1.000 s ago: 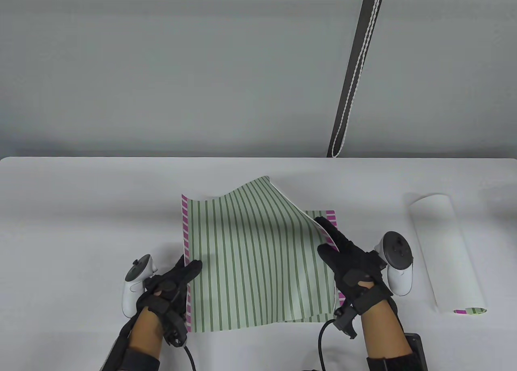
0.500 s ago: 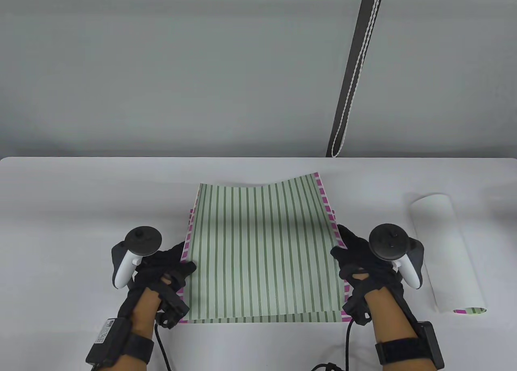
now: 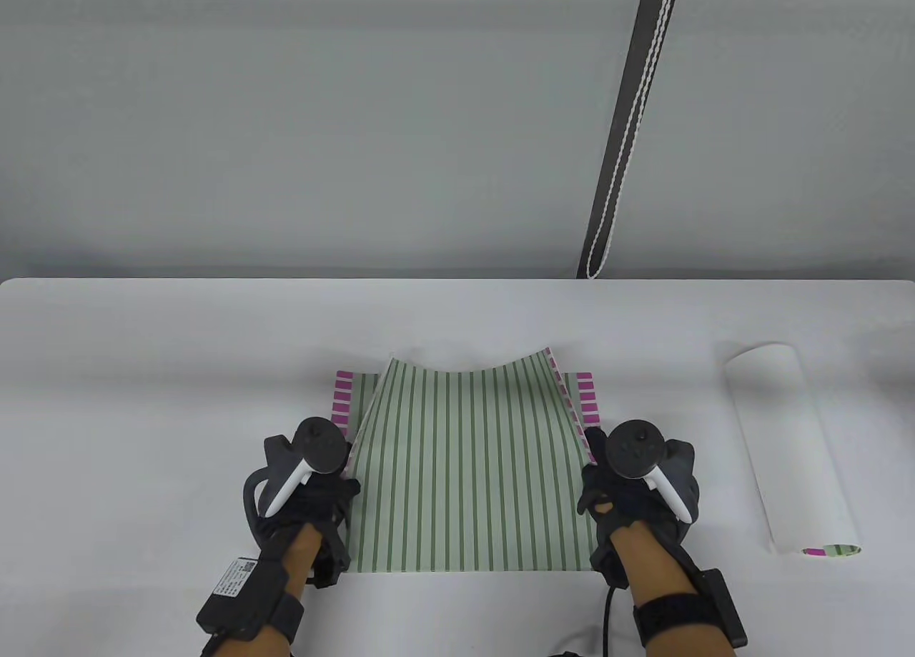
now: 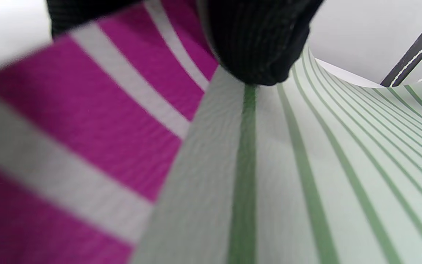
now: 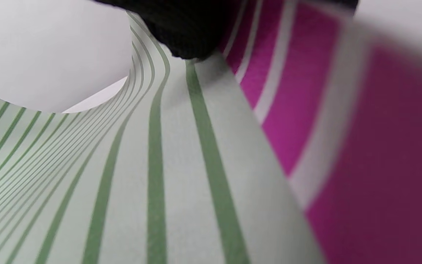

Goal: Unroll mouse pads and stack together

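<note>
A green-striped mouse pad (image 3: 472,471) with magenta end bands is held over a second, flat striped pad, whose magenta ends (image 3: 344,394) show at the far left and far right. My left hand (image 3: 336,482) grips the top pad's left edge and my right hand (image 3: 597,482) grips its right edge. The pad sags in the middle and its far edge curls up. In the left wrist view a gloved finger (image 4: 258,40) presses on the pad (image 4: 306,176). In the right wrist view a finger (image 5: 181,29) does the same on the pad (image 5: 159,165).
A rolled pad (image 3: 790,450), white side out, lies on the white table (image 3: 143,371) to the right of my right hand. A dark strap with a white cord (image 3: 622,135) hangs behind the table's far edge.
My right hand swung the lifted right side over, and both hands took the side edges. They have moved inward and toward me, so the pad's sides bend up and the lower pad's far ends show.
</note>
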Demonstrator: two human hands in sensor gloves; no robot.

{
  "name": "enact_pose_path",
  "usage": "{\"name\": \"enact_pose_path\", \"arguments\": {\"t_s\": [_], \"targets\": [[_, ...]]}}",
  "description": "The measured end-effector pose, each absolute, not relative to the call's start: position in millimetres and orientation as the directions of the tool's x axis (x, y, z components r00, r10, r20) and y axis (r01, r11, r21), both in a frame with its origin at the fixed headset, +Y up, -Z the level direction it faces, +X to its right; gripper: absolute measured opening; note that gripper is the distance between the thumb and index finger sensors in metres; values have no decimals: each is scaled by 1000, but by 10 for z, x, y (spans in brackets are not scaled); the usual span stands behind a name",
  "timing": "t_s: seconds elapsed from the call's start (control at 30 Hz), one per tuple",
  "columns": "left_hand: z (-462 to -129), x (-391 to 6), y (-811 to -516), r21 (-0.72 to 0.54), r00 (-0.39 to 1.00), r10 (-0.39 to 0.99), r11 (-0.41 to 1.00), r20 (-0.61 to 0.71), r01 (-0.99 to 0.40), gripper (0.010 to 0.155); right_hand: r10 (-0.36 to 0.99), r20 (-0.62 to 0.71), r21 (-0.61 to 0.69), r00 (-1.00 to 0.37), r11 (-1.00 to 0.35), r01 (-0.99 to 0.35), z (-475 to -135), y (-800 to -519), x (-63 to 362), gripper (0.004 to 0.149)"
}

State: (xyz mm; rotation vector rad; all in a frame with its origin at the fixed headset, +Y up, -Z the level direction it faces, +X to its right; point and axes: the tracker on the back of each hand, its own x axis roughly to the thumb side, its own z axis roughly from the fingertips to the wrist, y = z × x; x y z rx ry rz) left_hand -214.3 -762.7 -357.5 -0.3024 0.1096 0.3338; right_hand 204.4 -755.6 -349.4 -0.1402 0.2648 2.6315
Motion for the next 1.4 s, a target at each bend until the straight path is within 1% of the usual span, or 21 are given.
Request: {"name": "enact_pose_path", "arguments": {"t_s": [0.47, 0.7, 0.8, 0.83, 0.87, 0.93, 0.97, 1.0, 1.03, 1.1, 1.13, 1.17, 1.23, 1.3, 1.33, 1.37, 1.4], "targets": [[-3554, -2135, -7641, -279, 948, 281, 908, -148, -312, 65, 413, -142, 187, -900, -881, -434, -3490, -7597, 2006, 58], [-3542, -2124, -7640, -274, 953, 261, 915, -156, -296, 67, 425, -152, 197, -892, -872, -448, -3488, -7612, 2028, 59], [-3525, -2144, -7626, -267, 951, 251, 918, -183, -294, 70, 443, -161, 200, -882, -860, -469, -3472, -7608, 2055, 63], [-3497, -2170, -7585, -254, 946, 239, 922, -217, -291, 77, 422, -168, 181, -891, -875, -449, -3446, -7571, 2062, 69], [-3480, -2177, -7554, -240, 944, 247, 924, -219, -298, 80, 406, -167, 170, -898, -886, -432, -3436, -7550, 2069, 72], [-3405, -2176, -7394, -151, 938, 297, 934, -179, -325, 86, 335, -106, 142, -936, -927, -348, -3378, -7375, 2051, 76], [-3388, -2160, -7340, -136, 940, 301, 936, -161, -324, 87, 310, -77, 129, -948, -939, -318, -3354, -7309, 2019, 77], [-3377, -2128, -7295, -172, 946, 300, 933, -118, -317, 89, 276, -33, 112, -961, -954, -278, -3332, -7238, 1966, 78], [-3370, -2078, -7272, -233, 957, 281, 928, -70, -289, 91, 259, 34, 123, -965, -960, -253, -3316, -7193, 1892, 79], [-3363, -1998, -7309, -310, 976, 218, 927, -18, -213, 93, 261, 131, 169, -956, -956, -238, -3294, -7206, 1733, 79], [-3377, -1963, -7377, -361, 984, 178, 919, 14, -161, 93, 275, 170, 239, -946, -943, -231, -3290, -7270, 1641, 79], [-3383, -1948, -7449, -420, 989, 147, 899, 19, -125, 94, 293, 195, 302, -936, -926, -227, -3289, -7347, 1572, 79], [-3399, -1945, -7594, -513, 994, 107, 855, 27, -78, 96, 271, 187, 397, -944, -900, -180, -3287, -7491, 1487, 80], [-3410, -1966, -7699, -569, 996, 81, 821, 26, -52, 96, 219, 197, 457, -956, -883, -108, -3295, -7583, 1490, 79], [-3422, -2003, -7721, -595, 996, 91, 801, 12, -66, 96, 194, 182, 485, -964, -871, -83, -3292, -7594, 1536, 76], [-3426, -2039, -7729, -594, 991, 132, 797, -5, -109, 97, 239, 183, 495, -954, -861, -121, -3287, -7590, 1584, 77], [-3427, -2056, -7743, -582, 988, 155, 802, -10, -131, 98, 244, 156, 488, -957, -861, -139, -3278, -7588, 1625, 77]]}}
